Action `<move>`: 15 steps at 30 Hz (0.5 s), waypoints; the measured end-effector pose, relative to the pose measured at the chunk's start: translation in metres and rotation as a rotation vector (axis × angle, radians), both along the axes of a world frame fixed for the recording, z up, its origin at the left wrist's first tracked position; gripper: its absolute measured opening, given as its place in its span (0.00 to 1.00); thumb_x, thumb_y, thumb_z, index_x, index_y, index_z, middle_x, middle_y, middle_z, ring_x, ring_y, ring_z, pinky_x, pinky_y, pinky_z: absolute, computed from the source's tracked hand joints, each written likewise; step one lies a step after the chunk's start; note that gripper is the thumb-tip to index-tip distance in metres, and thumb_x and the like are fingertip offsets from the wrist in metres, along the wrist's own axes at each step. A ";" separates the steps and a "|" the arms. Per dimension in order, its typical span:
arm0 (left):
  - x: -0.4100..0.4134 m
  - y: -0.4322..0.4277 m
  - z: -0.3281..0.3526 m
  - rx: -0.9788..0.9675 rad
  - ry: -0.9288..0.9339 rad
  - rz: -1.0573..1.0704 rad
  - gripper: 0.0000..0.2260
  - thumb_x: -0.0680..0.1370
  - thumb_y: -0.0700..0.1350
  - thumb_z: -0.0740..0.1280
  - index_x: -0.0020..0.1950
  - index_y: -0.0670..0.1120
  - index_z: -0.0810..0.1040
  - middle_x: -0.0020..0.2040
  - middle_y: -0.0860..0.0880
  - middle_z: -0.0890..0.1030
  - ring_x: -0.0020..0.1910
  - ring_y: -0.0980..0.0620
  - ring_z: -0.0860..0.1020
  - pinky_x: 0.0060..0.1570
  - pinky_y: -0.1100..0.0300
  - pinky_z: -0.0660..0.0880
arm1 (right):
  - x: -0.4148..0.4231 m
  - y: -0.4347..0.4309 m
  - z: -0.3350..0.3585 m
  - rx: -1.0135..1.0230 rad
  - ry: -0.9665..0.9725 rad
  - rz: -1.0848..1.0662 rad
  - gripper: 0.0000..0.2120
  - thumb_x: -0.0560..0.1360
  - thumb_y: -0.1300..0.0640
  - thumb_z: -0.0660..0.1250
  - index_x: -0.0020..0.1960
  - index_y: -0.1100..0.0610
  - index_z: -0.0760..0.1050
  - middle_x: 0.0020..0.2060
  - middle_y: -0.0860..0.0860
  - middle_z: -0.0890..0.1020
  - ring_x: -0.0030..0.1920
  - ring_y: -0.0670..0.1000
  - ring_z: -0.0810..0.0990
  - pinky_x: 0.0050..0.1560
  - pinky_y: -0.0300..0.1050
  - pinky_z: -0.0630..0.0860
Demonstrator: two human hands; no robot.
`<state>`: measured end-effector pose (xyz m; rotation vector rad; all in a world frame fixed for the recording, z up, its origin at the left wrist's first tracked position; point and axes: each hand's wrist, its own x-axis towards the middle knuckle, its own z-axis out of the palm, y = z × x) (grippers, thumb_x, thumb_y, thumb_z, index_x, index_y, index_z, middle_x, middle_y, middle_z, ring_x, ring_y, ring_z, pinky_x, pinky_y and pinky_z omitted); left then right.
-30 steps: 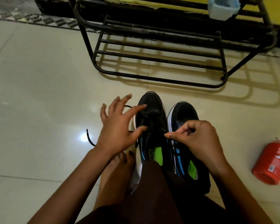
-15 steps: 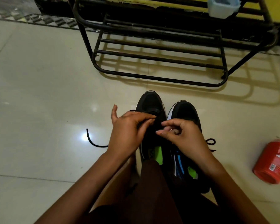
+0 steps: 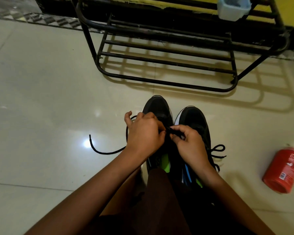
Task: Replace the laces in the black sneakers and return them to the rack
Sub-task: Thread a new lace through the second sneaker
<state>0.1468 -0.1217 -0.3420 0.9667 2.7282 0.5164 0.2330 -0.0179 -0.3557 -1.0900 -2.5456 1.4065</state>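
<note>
Head view: left hand (image 3: pixel 144 134) and right hand (image 3: pixel 190 145) meet with fingers curled, each pinching a thin black lace (image 3: pixel 109 152) over the left of two mesh black sneakers (image 3: pixel 157 107) at centre. The lace's slack tail curls toward 9 o'clock on the glossy tiled floor (image 3: pixel 41 99). Risk: the limp cord could slip free if either pinch loosens. A barred metal rack (image 3: pixel 166 83) stands at 12 o'clock and a red cylindrical bottle (image 3: pixel 282 172) lies at 4.

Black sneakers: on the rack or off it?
Off: both black sneakers stand side by side on the floor, before the shoe rack.
</note>
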 end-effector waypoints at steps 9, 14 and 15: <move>0.009 0.002 -0.022 0.213 0.071 0.123 0.05 0.70 0.49 0.68 0.42 0.54 0.84 0.40 0.53 0.76 0.45 0.49 0.76 0.50 0.55 0.53 | -0.002 0.005 -0.007 -0.093 0.000 -0.025 0.10 0.74 0.61 0.65 0.47 0.45 0.78 0.48 0.48 0.82 0.49 0.49 0.80 0.54 0.51 0.77; 0.014 0.001 -0.028 0.296 0.021 0.195 0.06 0.71 0.50 0.66 0.42 0.54 0.84 0.37 0.56 0.70 0.43 0.51 0.74 0.44 0.58 0.50 | -0.001 0.003 -0.007 -0.080 0.009 -0.011 0.10 0.74 0.61 0.65 0.48 0.46 0.78 0.49 0.49 0.81 0.50 0.49 0.79 0.54 0.50 0.77; 0.014 0.001 -0.027 0.289 0.039 0.173 0.06 0.70 0.49 0.67 0.41 0.54 0.84 0.36 0.55 0.72 0.42 0.50 0.75 0.44 0.57 0.52 | -0.001 0.002 -0.006 -0.051 0.014 -0.002 0.10 0.74 0.60 0.65 0.49 0.47 0.78 0.50 0.49 0.81 0.50 0.49 0.79 0.54 0.50 0.76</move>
